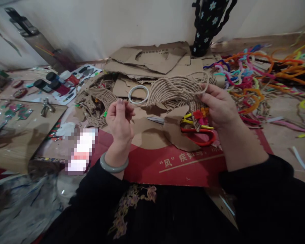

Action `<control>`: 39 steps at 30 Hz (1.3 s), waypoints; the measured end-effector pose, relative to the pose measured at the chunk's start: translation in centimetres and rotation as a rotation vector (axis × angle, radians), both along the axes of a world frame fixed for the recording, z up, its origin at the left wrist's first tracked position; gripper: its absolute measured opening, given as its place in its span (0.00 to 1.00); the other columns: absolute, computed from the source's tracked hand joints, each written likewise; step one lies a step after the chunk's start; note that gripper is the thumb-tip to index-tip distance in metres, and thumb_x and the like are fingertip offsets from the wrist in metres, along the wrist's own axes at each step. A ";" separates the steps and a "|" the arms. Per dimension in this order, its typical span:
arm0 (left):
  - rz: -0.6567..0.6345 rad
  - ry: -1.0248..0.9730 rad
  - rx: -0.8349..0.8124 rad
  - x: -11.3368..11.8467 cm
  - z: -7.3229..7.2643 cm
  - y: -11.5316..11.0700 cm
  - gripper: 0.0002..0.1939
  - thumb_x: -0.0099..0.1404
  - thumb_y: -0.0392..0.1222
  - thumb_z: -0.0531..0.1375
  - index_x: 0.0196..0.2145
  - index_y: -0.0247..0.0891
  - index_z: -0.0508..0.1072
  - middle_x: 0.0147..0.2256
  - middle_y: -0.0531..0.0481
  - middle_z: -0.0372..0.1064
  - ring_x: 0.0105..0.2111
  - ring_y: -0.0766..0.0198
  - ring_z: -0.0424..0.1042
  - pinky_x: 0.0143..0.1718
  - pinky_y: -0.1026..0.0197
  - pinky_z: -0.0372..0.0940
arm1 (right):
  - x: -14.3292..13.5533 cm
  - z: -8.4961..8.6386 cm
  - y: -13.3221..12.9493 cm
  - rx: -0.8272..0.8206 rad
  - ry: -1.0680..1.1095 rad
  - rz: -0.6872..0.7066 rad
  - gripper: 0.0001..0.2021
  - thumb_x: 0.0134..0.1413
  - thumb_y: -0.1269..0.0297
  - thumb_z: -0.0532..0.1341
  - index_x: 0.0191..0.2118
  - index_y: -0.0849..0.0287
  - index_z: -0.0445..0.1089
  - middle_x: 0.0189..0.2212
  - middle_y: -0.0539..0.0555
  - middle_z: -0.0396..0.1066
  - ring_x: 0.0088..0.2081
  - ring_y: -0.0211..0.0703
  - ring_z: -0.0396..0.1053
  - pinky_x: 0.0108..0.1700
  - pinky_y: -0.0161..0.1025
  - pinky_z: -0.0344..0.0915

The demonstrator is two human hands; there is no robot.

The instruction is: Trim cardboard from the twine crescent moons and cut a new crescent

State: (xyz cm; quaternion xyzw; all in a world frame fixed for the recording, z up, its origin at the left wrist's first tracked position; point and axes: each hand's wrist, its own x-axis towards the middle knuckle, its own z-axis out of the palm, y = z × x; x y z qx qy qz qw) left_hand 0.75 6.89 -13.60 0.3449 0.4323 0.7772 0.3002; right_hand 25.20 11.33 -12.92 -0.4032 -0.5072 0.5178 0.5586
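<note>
Twine pinched in my right hand, over a cluttered craft surface.
In the head view, my right hand (pixel 220 105) grips a strand of the coiled twine (pixel 170 89) between thumb and fingers, above red-handled scissors (pixel 202 137) and cut cardboard (pixel 147 134) on a red printed board (pixel 147 166). My left hand (pixel 120 118) is raised with fingers curled in; I cannot tell whether they hold anything. A tape roll (pixel 147 94) sits just beside the coil.
</note>
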 end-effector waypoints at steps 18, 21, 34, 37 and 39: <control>-0.466 0.164 -0.140 0.6 -0.5 -0.5 0.20 0.56 0.59 0.70 0.31 0.38 0.78 0.19 0.55 0.71 0.20 0.71 0.71 0.24 0.66 0.68 | -0.2 0.9 -0.4 -0.102 0.089 -0.042 0.08 0.45 0.71 0.65 0.35 0.53 0.75 0.29 0.47 0.78 0.38 0.42 0.77 0.47 0.41 0.74; -0.560 0.142 -0.172 1.0 -0.4 -0.4 0.21 0.50 0.55 0.74 0.34 0.39 0.76 0.20 0.57 0.71 0.19 0.70 0.71 0.23 0.66 0.68 | -0.3 0.6 -0.5 -0.076 0.048 0.012 0.10 0.45 0.68 0.67 0.37 0.52 0.75 0.32 0.48 0.79 0.43 0.47 0.78 0.50 0.45 0.74; -0.276 0.429 -0.045 -0.5 -1.8 0.0 0.26 0.55 0.60 0.70 0.46 0.45 0.75 0.40 0.49 0.75 0.42 0.60 0.75 0.40 0.60 0.70 | -0.2 0.5 -0.6 -0.053 0.000 0.013 0.08 0.45 0.65 0.67 0.36 0.51 0.75 0.35 0.50 0.80 0.43 0.47 0.79 0.48 0.46 0.76; -0.529 0.315 -0.154 0.1 -2.0 -0.2 0.28 0.57 0.68 0.64 0.44 0.45 0.77 0.42 0.48 0.78 0.44 0.57 0.76 0.42 0.57 0.72 | -0.1 0.4 -0.7 -0.046 -0.026 0.002 0.08 0.49 0.65 0.66 0.38 0.52 0.75 0.39 0.52 0.80 0.45 0.49 0.78 0.47 0.47 0.77; -0.620 0.200 -0.247 0.5 -1.7 -0.5 0.29 0.58 0.71 0.60 0.39 0.42 0.79 0.37 0.48 0.78 0.39 0.58 0.77 0.39 0.57 0.73 | -0.1 0.3 -0.7 -0.035 -0.032 -0.005 0.08 0.50 0.64 0.66 0.38 0.52 0.75 0.41 0.53 0.80 0.47 0.50 0.78 0.45 0.47 0.77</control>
